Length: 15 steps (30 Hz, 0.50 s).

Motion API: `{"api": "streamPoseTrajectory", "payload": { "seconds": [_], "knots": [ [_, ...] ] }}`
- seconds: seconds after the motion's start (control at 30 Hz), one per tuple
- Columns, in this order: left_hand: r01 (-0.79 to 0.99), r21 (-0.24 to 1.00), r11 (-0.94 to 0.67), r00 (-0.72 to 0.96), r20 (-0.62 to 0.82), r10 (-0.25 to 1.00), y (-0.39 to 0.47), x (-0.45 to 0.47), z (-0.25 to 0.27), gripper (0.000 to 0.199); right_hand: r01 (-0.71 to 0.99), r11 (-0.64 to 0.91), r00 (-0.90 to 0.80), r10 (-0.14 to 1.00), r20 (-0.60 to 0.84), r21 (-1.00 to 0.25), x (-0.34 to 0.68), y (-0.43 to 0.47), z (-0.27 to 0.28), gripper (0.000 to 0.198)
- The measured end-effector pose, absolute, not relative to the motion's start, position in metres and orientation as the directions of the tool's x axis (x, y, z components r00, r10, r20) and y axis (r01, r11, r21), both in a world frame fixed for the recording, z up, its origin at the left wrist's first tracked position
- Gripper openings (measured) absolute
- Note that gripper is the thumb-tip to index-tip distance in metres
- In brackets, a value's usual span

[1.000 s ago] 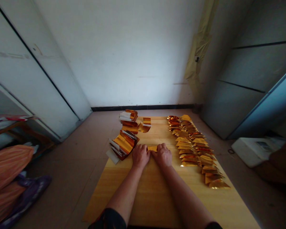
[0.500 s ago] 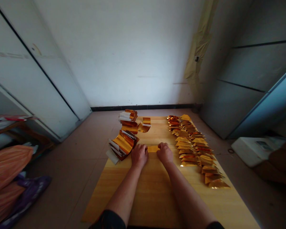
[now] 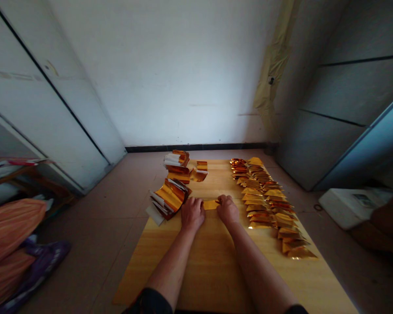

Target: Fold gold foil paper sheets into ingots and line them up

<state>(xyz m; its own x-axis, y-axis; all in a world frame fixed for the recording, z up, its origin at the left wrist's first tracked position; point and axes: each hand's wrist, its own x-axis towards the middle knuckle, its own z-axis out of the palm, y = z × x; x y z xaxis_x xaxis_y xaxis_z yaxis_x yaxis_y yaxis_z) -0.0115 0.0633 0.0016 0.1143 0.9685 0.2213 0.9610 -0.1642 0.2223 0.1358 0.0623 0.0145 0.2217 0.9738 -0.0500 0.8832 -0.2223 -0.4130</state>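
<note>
Between my hands lies a narrow strip of gold foil paper (image 3: 211,204), flat above the wooden table. My left hand (image 3: 192,213) is closed on its left end, fingers curled under and partly hidden. At the right end, my right hand (image 3: 228,210) pinches the strip, where a darker corner shows by the fingertips. Just left of my left hand sits a curled stack of gold foil sheets (image 3: 169,196) with white sheets among them. To the right of my right hand stand rows of folded gold paper pieces (image 3: 253,203), overlapping one another.
More curled foil sheets (image 3: 177,160) and a loose gold sheet (image 3: 199,175) lie at the table's far left. The wooden table (image 3: 212,270) stands before a white wall. A white box (image 3: 342,207) is on the floor at right, orange and purple bags (image 3: 16,235) at left.
The right end of the gold strip now shows a darker, lifted corner at my right fingertips. Both hands have barely shifted.
</note>
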Motion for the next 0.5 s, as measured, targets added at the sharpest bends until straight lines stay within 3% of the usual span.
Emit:
{"api": "streamPoseTrajectory", "payload": {
  "seconds": [0.3, 0.5],
  "knots": [
    [0.950, 0.252, -0.187, 0.116, 0.271, 0.956, 0.0596, -0.0127, 0.0030, 0.014, 0.855, -0.198, 0.244, 0.969, 0.033, -0.479, 0.1372, 0.0557, 0.0121, 0.012],
    [0.948, 0.230, -0.219, 0.159, 0.252, 0.955, 0.0595, -0.0116, 0.0059, 0.029, 0.840, -0.232, 0.258, 0.966, -0.016, -0.491, 0.1352, 0.0579, 0.0129, 0.013]
  ]
}}
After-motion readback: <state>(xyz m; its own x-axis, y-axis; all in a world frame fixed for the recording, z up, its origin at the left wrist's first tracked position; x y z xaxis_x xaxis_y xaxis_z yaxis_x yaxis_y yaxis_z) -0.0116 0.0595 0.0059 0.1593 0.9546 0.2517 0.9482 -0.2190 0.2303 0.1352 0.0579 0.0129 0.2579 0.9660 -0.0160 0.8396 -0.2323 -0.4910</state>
